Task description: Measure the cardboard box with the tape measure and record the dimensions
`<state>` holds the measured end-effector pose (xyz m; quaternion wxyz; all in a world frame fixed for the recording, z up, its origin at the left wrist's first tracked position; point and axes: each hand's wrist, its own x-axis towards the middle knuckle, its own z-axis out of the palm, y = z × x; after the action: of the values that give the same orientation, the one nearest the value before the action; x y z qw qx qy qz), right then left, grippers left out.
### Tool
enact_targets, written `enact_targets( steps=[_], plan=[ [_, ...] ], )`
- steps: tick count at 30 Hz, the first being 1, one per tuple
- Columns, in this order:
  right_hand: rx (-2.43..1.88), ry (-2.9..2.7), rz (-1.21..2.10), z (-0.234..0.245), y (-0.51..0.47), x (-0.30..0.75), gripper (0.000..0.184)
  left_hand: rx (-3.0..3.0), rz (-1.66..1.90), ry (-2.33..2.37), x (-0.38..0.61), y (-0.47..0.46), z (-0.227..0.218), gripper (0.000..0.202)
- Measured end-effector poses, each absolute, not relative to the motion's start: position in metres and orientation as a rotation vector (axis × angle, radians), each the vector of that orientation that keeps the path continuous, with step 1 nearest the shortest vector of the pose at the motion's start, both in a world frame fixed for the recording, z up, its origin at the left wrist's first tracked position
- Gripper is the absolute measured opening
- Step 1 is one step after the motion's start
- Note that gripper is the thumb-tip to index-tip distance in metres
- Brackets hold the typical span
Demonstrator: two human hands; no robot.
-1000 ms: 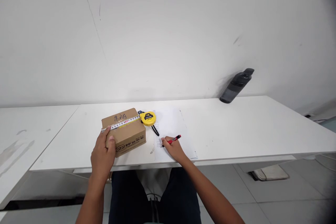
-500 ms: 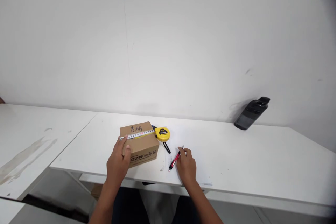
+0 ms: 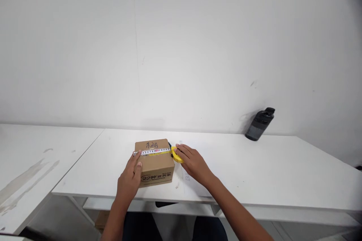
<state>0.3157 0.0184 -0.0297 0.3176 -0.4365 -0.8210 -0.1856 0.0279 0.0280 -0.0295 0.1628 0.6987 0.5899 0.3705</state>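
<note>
A brown cardboard box (image 3: pixel 157 163) sits near the front edge of the table, with handwriting on top and printing on its front. The pulled-out blade (image 3: pixel 155 151) of a tape measure lies across its top from left to right. My left hand (image 3: pixel 129 182) grips the box's left side, one fingertip pressing the blade's end at the edge. Closed round the yellow tape measure case (image 3: pixel 178 157) at the box's right side is my right hand (image 3: pixel 195 162), which covers part of it. The pen is out of sight.
White paper (image 3: pixel 195 186) with some writing lies under my right forearm. A black bottle (image 3: pixel 258 125) leans at a slant by the wall at the back right. Below the tabletop (image 3: pixel 268 173) runs a shelf (image 3: pixel 113 204), and another brown box (image 3: pixel 102 220) stands underneath at left.
My right hand has left its place over the paper, where it held a red and black pen, and moved up-left onto the tape measure case. The left hand stays on the box; the view has shifted slightly.
</note>
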Motion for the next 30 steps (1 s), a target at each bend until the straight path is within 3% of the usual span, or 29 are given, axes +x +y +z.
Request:
enact_targets(
  steps=[7, 13, 18, 30],
  plan=[
    [-1.367, -1.654, -0.147, -0.022, -0.014, 0.293, 0.029, 2.036, 1.052, 1.757, 0.047, 0.016, -0.037, 0.062],
    [-1.285, -1.423, -0.017, -0.032, -0.051, 0.253, 0.032, 2.391, 1.318, 1.884, 0.085, -0.007, -0.056, 0.064],
    [-1.339, -1.282, 0.045, -0.051, -0.059, 0.247, 0.033, 2.614, 1.177, 1.703, 0.076, -0.001, -0.053, 0.051],
    [-1.254, -1.501, -0.035, -0.032, -0.050, 0.244, 0.039, 2.456, 1.156, 1.516, 0.054, 0.014, -0.042, 0.058]
  ],
)
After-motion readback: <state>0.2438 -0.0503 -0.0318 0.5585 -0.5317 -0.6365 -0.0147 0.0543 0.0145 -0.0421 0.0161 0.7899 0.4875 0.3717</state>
